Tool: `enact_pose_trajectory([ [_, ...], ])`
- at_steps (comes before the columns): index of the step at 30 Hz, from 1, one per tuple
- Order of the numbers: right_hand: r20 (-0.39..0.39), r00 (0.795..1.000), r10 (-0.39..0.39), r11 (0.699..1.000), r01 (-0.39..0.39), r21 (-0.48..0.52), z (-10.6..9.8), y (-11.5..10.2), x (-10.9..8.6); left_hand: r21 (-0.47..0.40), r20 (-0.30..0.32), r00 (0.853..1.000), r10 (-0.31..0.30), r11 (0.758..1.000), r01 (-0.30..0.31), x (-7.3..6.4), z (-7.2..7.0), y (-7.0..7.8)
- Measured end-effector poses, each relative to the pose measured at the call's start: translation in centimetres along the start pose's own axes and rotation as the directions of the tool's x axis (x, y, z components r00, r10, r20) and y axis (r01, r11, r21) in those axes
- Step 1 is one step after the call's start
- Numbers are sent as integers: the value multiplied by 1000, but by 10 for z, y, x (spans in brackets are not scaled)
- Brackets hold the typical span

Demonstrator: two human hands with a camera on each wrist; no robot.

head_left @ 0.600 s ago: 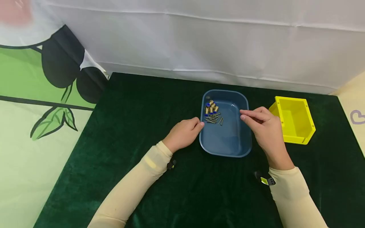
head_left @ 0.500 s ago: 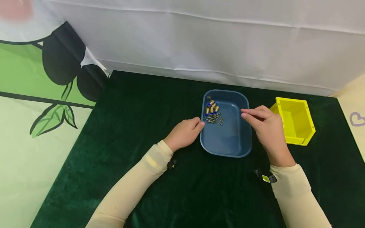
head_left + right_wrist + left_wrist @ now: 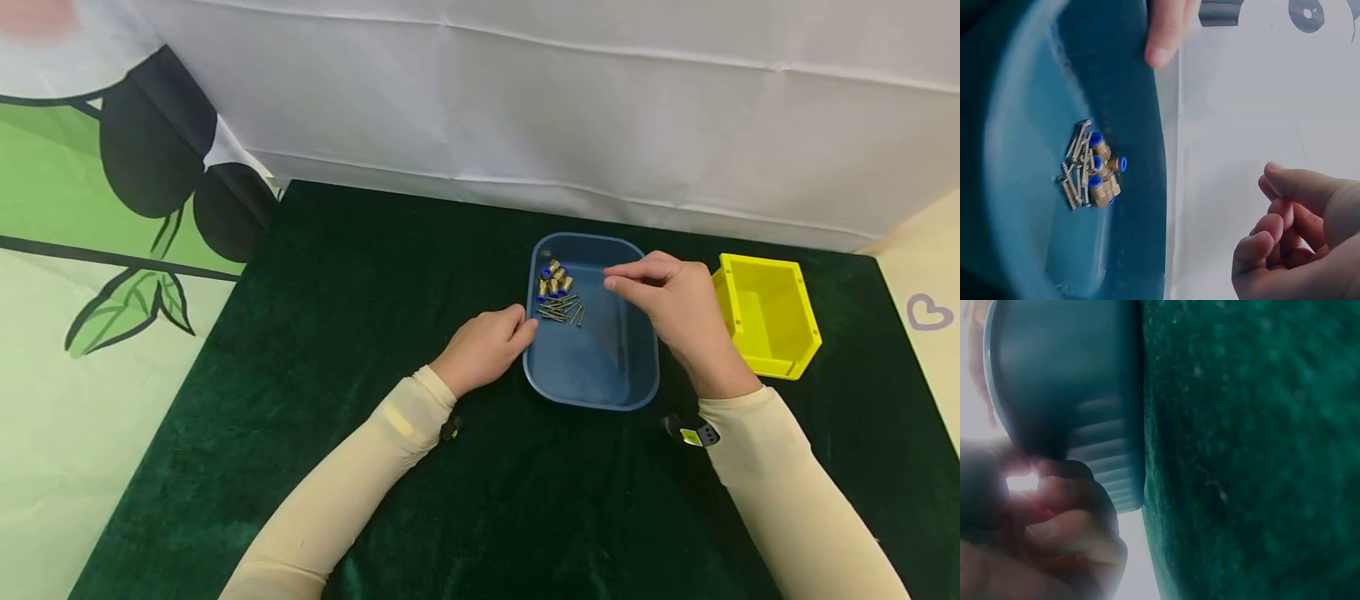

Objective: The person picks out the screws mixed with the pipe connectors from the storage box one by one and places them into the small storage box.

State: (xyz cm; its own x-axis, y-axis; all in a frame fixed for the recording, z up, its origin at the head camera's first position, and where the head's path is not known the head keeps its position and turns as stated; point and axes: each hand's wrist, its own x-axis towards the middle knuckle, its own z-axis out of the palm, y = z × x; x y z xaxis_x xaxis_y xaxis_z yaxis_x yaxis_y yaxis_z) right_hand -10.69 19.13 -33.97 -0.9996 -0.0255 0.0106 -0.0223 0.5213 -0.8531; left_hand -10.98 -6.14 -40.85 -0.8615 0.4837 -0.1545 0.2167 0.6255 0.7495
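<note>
In the head view my left hand [image 3: 486, 348] grips the left rim of a blue plastic tray [image 3: 592, 387], thumb over the edge and curled fingers at the outer wall. My right hand [image 3: 678, 321] is above the tray's right side, thumb and index fingertips together and the other fingers curled. Nothing shows between those fingertips in the right wrist view. Several brass push-in fittings with blue collars [image 3: 553, 287] lie in the tray's left part. Beside them is a small pile of screws [image 3: 558, 310], seen with threaded shanks [image 3: 1077, 175] in the right wrist view.
A yellow plastic bin [image 3: 772, 317] stands to the right of the tray, partly behind my right hand. Dark green cloth [image 3: 337, 292] covers the table. A white sheet [image 3: 525, 100] hangs at the table's back edge.
My right hand has moved left and away from me, from the tray's right rim to above its inside. The left hand keeps its grip on the tray.
</note>
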Motion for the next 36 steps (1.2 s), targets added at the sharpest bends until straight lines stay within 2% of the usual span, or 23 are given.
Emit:
enact_pose_trajectory([
  [10,-11,998,-54,997,55,60,11,-21,25,-14,11,1000,3,1000,-3,2,-5,0],
  [17,28,999,-26,999,25,46,24,-15,42,7,19,1000,-4,1000,4,-2,-4,0],
  [21,43,999,-29,1000,29,-12,30,-8,49,26,24,1000,10,1000,-11,-2,-3,1],
  [25,103,995,-17,993,29,-116,37,-2,50,29,40,999,15,999,-17,-1,-3,1],
  [32,180,979,101,975,-61,-213,46,8,52,33,50,999,16,999,-18,-3,-3,2],
  [36,198,971,135,965,-83,-251,52,16,55,42,52,998,25,999,-27,-2,-4,2],
])
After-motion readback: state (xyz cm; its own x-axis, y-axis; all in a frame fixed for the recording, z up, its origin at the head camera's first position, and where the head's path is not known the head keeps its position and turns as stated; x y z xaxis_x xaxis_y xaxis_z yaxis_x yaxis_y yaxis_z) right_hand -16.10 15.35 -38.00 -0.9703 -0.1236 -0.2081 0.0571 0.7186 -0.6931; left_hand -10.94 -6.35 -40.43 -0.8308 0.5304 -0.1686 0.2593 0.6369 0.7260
